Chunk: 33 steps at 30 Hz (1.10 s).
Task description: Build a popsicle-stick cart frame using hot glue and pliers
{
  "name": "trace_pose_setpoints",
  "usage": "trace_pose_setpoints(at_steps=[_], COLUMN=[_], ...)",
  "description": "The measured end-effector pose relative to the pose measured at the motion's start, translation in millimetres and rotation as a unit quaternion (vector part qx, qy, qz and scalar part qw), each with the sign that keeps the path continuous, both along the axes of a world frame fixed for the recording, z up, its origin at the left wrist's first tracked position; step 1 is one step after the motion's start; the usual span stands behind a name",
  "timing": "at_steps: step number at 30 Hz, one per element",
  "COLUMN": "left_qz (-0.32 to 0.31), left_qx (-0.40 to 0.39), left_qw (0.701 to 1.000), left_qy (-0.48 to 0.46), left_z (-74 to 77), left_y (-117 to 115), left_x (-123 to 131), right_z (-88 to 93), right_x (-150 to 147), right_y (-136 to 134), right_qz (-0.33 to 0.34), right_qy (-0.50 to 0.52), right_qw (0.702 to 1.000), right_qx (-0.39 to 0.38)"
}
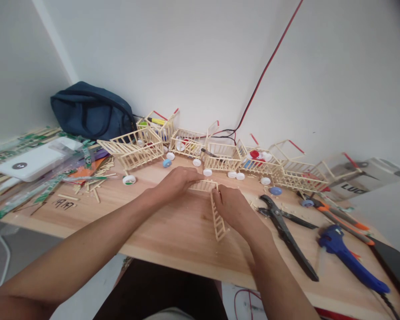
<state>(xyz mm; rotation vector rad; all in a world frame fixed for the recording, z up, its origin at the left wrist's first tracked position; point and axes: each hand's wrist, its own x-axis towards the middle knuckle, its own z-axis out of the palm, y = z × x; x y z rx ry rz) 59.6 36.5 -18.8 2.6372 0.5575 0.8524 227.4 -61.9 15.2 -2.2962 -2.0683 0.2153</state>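
Observation:
My left hand (177,181) and my right hand (232,208) meet at the middle of a wooden table (173,235). Both are closed on small ladder-like panels made of thin wooden sticks. The left hand pinches a short panel (205,185) that stands on edge. The right hand holds the top of a longer panel (218,218) that runs toward me along the table. The two panels touch at a corner between my fingertips.
A row of stick-built carts (220,155) with bottle-cap wheels lines the wall. Black scissors (286,231), a blue tool (348,255) and orange-handled pliers (340,218) lie at right. Loose sticks (93,178), a white box (36,162) and a blue bag (90,111) sit at left.

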Motion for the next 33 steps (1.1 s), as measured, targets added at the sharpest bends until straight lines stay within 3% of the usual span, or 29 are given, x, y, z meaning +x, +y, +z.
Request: trace_pose_setpoints(at_steps=[33], left_qz=[-0.001], left_qx=[0.001], left_qw=[1.000], left_qy=[0.002], left_z=[-0.4], left_y=[1.0], left_x=[-0.1], right_z=[0.2], right_x=[-0.2], right_y=[-0.7], right_qz=[0.001], right_qy=[-0.003], right_qw=[1.000], right_qx=[-0.003])
